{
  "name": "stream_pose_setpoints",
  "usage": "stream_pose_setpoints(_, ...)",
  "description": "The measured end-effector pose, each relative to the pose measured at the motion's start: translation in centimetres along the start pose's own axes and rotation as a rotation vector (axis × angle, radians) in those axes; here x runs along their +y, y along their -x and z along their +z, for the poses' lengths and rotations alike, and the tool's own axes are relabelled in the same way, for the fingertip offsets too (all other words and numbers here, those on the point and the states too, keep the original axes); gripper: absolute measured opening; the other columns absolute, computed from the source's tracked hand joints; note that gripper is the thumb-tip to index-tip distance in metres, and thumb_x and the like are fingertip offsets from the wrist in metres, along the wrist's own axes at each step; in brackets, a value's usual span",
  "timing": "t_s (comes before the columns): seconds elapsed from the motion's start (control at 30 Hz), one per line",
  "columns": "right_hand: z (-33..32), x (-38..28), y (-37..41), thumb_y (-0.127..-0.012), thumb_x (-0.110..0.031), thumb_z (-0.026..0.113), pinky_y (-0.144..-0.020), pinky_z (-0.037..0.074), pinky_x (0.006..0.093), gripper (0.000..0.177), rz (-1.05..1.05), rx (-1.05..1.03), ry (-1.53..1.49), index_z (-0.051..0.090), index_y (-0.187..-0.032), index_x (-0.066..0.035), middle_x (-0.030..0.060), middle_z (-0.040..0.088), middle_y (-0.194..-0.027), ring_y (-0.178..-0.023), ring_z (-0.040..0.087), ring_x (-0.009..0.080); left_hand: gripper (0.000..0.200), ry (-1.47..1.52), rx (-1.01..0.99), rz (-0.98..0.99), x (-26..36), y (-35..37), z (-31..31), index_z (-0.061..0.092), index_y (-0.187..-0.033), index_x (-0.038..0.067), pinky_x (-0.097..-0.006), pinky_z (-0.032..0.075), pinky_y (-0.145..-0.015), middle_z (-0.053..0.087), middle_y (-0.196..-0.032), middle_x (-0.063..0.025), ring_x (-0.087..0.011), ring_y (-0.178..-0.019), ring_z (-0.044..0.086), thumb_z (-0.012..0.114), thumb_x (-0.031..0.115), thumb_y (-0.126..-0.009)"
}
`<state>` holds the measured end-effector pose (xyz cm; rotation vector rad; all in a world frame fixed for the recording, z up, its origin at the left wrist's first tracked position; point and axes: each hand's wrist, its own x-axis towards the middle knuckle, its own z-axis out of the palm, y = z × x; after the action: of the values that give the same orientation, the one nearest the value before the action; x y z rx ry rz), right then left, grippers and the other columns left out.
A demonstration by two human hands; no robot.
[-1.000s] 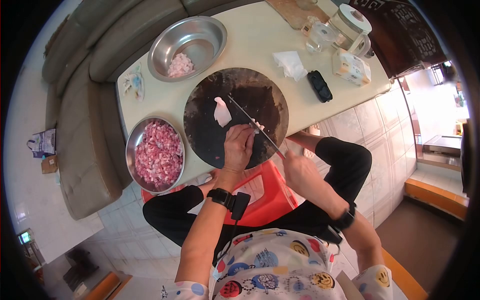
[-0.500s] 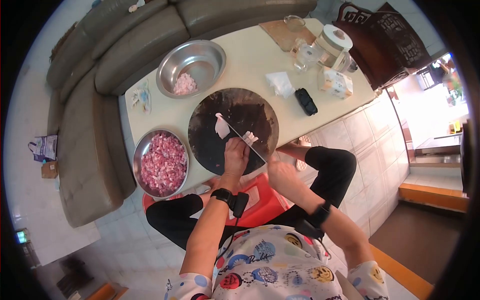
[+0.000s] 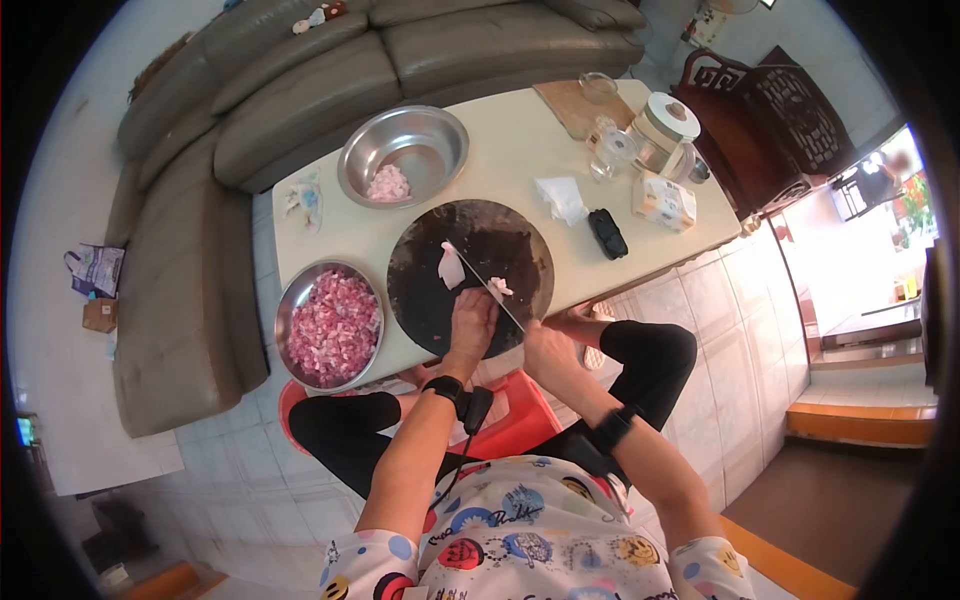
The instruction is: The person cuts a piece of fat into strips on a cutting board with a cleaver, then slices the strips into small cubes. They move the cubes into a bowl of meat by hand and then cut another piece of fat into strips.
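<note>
A dark round chopping board [image 3: 420, 300] lies at the table's near edge. My right hand [image 3: 552, 352] is wrapped round the handle of a knife [image 3: 484, 283], whose blade slants up and left across the board. My left hand [image 3: 473, 322] is on the board just left of the blade, its fingers bent together; what they press on is hidden. A pale piece of meat [image 3: 451, 267] lies beyond my left fingers, and small cut bits [image 3: 500, 287] sit at the blade's right side.
On the left, a steel bowl [image 3: 281, 338] is full of diced pink meat [image 3: 332, 328]. A larger steel basin [image 3: 349, 165] holds a few pale bits. Tissue [image 3: 562, 199], a black case [image 3: 607, 234], a tissue box [image 3: 664, 201] and a glass kettle [image 3: 662, 135] stand on the right.
The view has shifted, so the table and board appear lower in the picture. The knife and both hands keep nearly the same places on the board.
</note>
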<state>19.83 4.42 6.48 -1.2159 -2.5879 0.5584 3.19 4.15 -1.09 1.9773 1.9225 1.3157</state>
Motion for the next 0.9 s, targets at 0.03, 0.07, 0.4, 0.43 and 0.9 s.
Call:
stream_pose_setpoints(0.03, 0.2, -0.4, -1.7, -0.074, -0.004, 0.053, -0.06, 0.051, 0.0474, 0.015, 0.067, -0.068, -0.012, 0.049, -0.084, 0.006, 0.0258, 0.061, -0.068, -0.067, 0.063, 0.041, 0.015, -0.003, -0.005, 0.002, 0.0, -0.2, 0.0, 0.062, -0.086, 0.002, -0.0388, 0.044, -0.077, 0.06, -0.092, -0.0107, -0.0288, -0.088, 0.056, 0.065, 0.001, -0.071)
stream_pose_setpoints(0.07, 0.3, -0.6, -2.7, -0.075, -0.006, 0.053, -0.063, 0.05, 0.0489, 0.016, 0.138, -0.138, -0.027, 0.049, -0.085, 0.006, 0.0265, 0.061, -0.069, -0.069, 0.063, 0.0427, 0.015, -0.01, -0.004, 0.004, -0.1, -0.3, -0.1, 0.062, -0.086, 0.002, -0.0388, 0.044, -0.077, 0.06, -0.092, -0.0107, -0.0288, -0.088, 0.056, 0.065, 0.001, -0.071)
stream_pose_setpoints(0.4, -1.6, 1.7, -1.2, -0.081, -0.009, 0.054, -0.069, 0.048, 0.05, 0.014, 0.292, -0.046, -0.287, 0.051, -0.081, 0.006, 0.0293, 0.059, -0.075, -0.076, 0.06, 0.0454, 0.024, 0.145, -0.075, -0.264, -0.4, -2.8, -3.3, 0.063, -0.1, 0.001, -0.0398, 0.048, -0.084, 0.062, -0.102, -0.0164, -0.0356, -0.097, 0.058, 0.06, 0.0, -0.077)
stream_pose_setpoints(0.43, -1.9, 1.4, -0.9, -0.082, -0.008, 0.054, -0.069, 0.048, 0.05, 0.014, 0.324, -0.058, -0.298, 0.051, -0.082, 0.006, 0.0296, 0.059, -0.074, -0.076, 0.06, 0.0453, 0.023, 0.123, -0.063, -0.242, -1.7, -3.0, -3.2, 0.064, -0.101, 0.001, -0.0394, 0.05, -0.082, 0.062, -0.105, -0.017, -0.0363, -0.096, 0.06, 0.058, 0.0, -0.078)
stream_pose_setpoints(0.9, -3.7, -0.9, 2.8, -0.084, -0.008, 0.052, -0.061, 0.044, 0.0526, 0.014, 0.205, -0.081, -0.324, 0.046, -0.084, 0.005, 0.0276, 0.056, -0.063, -0.065, 0.057, 0.0461, 0.027, -0.216, -0.149, -0.371, -3.2, -6.0, -3.7, 0.065, -0.104, 0.011, -0.0413, 0.047, -0.086, 0.05, -0.122, -0.0153, -0.0359, -0.105, 0.051, 0.062, 0.009, -0.077)
